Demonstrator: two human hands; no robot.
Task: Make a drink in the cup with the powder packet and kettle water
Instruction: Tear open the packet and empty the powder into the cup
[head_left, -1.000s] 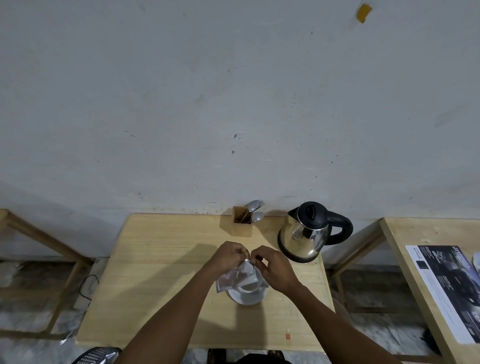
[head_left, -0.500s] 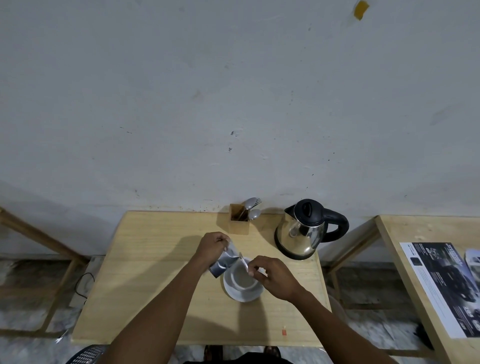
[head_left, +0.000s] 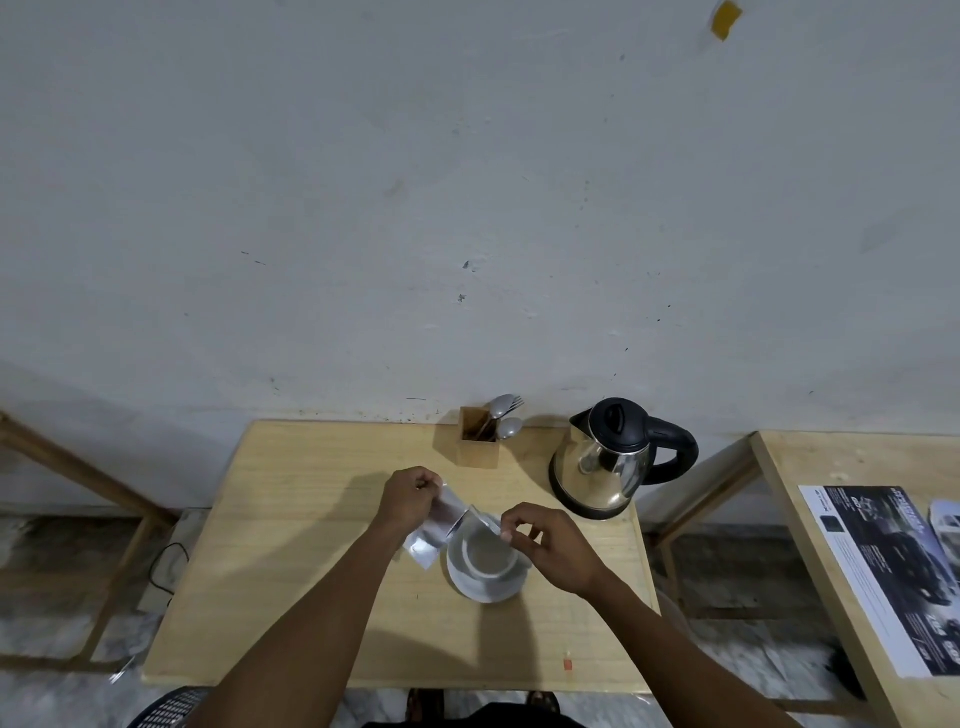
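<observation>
A white cup (head_left: 485, 553) stands on a white saucer (head_left: 483, 584) in the middle of the wooden table (head_left: 291, 545). My left hand (head_left: 408, 501) pinches the silver powder packet (head_left: 436, 530), which hangs just left of the cup's rim. Over the cup's right rim, my right hand (head_left: 540, 540) pinches a thin torn strip of the packet (head_left: 488, 519). The steel kettle (head_left: 605, 465) with a black lid and handle stands at the back right of the table.
A wooden holder (head_left: 478, 436) with spoons and a fork stands at the back by the wall. A small red scrap (head_left: 568, 663) lies near the front edge. A second table (head_left: 810, 467) with printed sheets stands at the right.
My hands have pulled apart over the cup. The packet went left with my left hand, and a torn strip stayed in my right hand.
</observation>
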